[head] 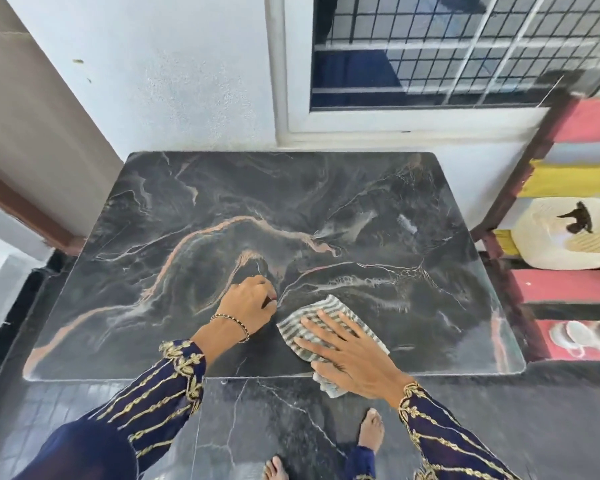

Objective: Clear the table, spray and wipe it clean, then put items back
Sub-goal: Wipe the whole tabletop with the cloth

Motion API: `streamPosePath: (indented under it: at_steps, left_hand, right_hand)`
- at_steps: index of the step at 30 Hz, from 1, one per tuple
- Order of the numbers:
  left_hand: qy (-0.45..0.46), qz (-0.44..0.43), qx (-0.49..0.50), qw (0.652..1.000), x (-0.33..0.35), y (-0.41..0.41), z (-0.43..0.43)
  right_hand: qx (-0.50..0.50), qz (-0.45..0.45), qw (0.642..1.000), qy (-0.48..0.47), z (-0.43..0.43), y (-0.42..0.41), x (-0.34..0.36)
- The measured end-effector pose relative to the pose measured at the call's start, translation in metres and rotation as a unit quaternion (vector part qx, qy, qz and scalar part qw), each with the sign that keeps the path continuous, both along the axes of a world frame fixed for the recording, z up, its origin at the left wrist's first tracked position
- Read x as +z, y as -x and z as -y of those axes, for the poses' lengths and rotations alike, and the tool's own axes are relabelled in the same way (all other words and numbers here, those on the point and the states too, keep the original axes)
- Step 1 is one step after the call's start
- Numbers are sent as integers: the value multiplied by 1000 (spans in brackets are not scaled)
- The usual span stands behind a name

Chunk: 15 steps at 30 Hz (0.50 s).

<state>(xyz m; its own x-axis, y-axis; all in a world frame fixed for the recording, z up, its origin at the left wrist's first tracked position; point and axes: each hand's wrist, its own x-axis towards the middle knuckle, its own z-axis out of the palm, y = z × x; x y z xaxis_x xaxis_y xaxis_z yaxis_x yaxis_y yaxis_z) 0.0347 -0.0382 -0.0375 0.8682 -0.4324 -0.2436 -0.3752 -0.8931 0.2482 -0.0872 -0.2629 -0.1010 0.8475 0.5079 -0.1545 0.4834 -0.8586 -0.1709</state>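
cloth, grey-and-white striped and rumpled, lies at the near edge of the table, one corner hanging over it. right hand presses flat on it, fingers straight and spread apart. just left, left hand rests on the dark veined marble top, fingers curled in together.

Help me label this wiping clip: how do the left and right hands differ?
The right hand lies flat, fingers straight and spread, pressing the striped cloth; the left hand has curled fingers and rests on the bare table. The left hand's wrist wears a beaded bracelet; the right hand's shows none. Both come from navy sleeves with gold embroidery.
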Motion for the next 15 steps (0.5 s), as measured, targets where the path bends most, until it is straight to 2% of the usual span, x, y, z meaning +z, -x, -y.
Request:
streamPosePath:
  at_steps: [7, 15]
  left_hand:
    - [27, -65, 18, 997, -4, -18, 53]
    - [70, -47, 70, 994, -24, -55, 111]
  right_hand:
    - [-35, -28, 999, 7, 46, -83, -10]
    - [-46, -37, 998, -18, 85, -193, -21]
